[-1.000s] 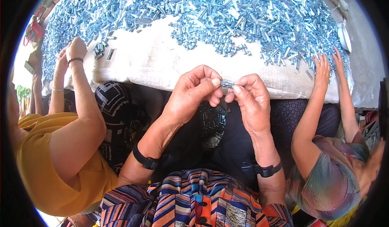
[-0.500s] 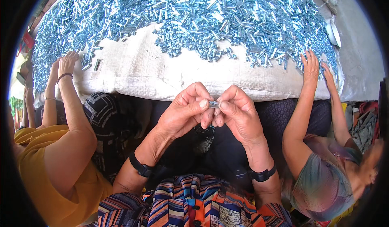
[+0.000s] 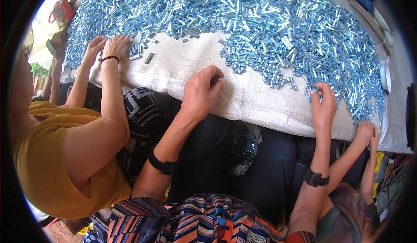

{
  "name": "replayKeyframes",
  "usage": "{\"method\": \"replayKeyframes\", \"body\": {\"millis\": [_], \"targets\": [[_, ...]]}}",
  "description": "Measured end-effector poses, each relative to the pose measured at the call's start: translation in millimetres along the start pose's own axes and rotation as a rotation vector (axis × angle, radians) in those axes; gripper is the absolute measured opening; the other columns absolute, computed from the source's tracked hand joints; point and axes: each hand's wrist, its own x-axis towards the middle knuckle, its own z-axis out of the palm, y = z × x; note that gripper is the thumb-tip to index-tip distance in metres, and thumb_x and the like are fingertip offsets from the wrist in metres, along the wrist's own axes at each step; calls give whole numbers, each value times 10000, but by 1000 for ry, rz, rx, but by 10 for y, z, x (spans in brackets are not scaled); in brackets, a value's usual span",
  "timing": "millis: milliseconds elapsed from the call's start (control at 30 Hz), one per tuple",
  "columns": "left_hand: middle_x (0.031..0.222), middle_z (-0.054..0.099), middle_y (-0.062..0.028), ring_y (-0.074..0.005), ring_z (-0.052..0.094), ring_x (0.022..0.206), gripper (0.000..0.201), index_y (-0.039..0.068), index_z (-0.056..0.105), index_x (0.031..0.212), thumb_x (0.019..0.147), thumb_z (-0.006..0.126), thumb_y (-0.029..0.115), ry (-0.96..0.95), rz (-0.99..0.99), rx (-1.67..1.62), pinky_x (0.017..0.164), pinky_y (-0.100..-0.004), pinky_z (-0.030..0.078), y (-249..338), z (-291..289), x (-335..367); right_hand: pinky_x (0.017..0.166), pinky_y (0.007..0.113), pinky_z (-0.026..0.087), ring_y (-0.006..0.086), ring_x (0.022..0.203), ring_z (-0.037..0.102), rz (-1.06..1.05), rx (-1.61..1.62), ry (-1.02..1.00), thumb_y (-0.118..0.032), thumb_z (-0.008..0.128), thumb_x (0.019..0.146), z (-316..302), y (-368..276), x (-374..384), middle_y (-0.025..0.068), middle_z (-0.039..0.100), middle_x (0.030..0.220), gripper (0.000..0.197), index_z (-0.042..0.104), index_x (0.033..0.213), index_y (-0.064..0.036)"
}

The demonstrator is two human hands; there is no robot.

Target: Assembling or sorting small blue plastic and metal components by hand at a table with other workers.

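Note:
A wide heap of shiny bluish-silver metal tubes (image 3: 282, 39) covers the far part of a table. Short, nut-like metal pieces (image 3: 243, 60) lie along its near edge. Over the cloth's front edge, my left hand (image 3: 202, 92) is closed, thumb pressed to curled fingers; anything inside is hidden. My right hand (image 3: 323, 110) reaches to the near right fringe of the heap, thumb and index finger apart among small loose pieces. Each of my wrists has a black band. Below the table edge, a clear plastic bag (image 3: 246, 149) with small metal pieces sits between my legs.
Off-white woven cloth (image 3: 182, 60) covers the table and hangs over its front. At left, a co-worker in a mustard top has both hands (image 3: 114, 46) at the heap. Another co-worker's hands (image 3: 365, 132) work close by my right forearm. A white dish (image 3: 385, 74) stands at the right edge.
My hands have parted from a shared hold on a small metal tube. The right one has gone out to the heap; the left has lifted slightly forward. The view has turned.

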Motion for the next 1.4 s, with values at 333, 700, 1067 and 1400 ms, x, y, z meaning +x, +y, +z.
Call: {"method": "replayKeyframes", "body": {"millis": [333, 700, 1067, 1400], "targets": [[845, 605, -80, -289, 612, 773, 138, 94, 614, 909, 783, 627, 150, 96, 135, 380, 674, -393, 473, -93, 188, 428, 722, 388, 445, 304, 816, 574, -5, -140, -63, -65, 618, 785, 127, 55, 147, 126, 591, 893, 156, 572, 929, -26], [811, 610, -80, -232, 603, 696, 114, 61, 597, 879, 780, 623, 112, 108, 142, 235, 657, -330, 476, -108, 172, 466, 633, 222, 415, 81, 696, 504, 120, 659, -161, -78, 544, 908, 58, -405, -321, 21, 554, 773, 105, 542, 978, 0], [791, 610, -44, -105, 590, 712, 110, 20, 561, 896, 812, 631, 30, -346, -204, -993, 676, -232, 474, 256, -43, -110, 622, 196, 449, 54, 670, 537, 285, 1201, -461, -51, 555, 901, 85, -1058, -620, 7, 573, 766, 96, 573, 984, -7], [782, 622, -53, -101, 587, 670, 118, -8, 602, 930, 858, 633, 81, -446, -197, -1090, 636, -220, 487, 248, -18, -307, 638, 211, 471, 68, 692, 560, 228, 1277, -482, -32, 559, 898, 92, -1166, -699, 16, 576, 761, 57, 550, 947, -4]]}}
